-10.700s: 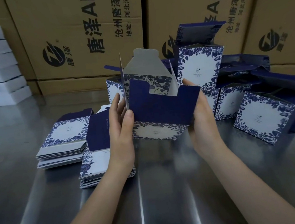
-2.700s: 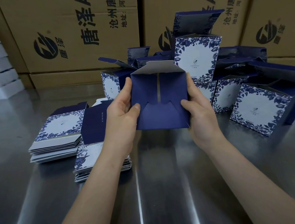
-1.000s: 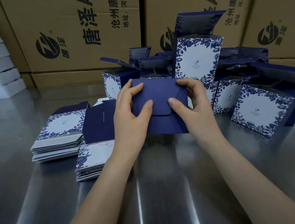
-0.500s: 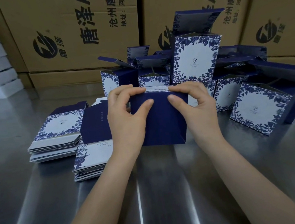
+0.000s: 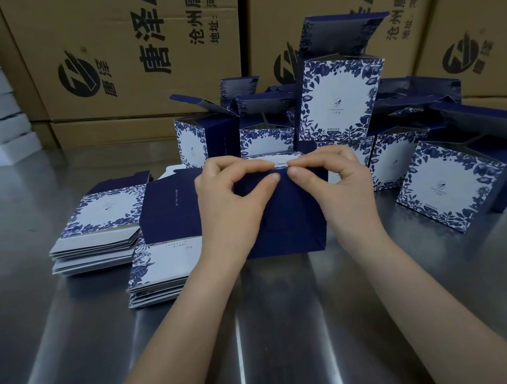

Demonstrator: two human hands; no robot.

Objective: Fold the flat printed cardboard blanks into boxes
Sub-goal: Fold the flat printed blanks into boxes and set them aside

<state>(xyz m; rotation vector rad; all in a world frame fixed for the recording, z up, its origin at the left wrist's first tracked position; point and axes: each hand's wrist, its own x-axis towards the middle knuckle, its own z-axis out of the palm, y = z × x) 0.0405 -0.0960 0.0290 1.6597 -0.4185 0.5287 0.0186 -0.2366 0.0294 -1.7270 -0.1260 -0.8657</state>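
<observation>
The box (image 5: 287,219) stands on the steel desk (image 5: 262,333) at the centre of view, with a plain dark blue panel facing the person. The step in hand looks to be closing the flap along its upper edge. The left hand (image 5: 231,200) and the right hand (image 5: 336,182) both pinch that edge, thumbs on the near face and fingertips (image 5: 266,166) curled over the top. The two pinches almost meet at the middle. To do this well, I would hold the base flat on the desk so the walls stay square. Then run the pinch from the middle out toward 9 and 3 o'clock, so the crease sets along its whole length. Firm, even pressure is enough. Squeezing hard at one spot would likely bow the thin panel or dent the printed face. Whether the tuck tab is fully seated is hidden under the fingers, so it should be felt for before letting go. The stacks of flat blanks (image 5: 100,221) lie close at 9 o'clock. Finished boxes (image 5: 339,100) crowd the desk from 12 to 3 o'clock, many with lids open. The elbows should stay in so nothing nearby gets knocked.
</observation>
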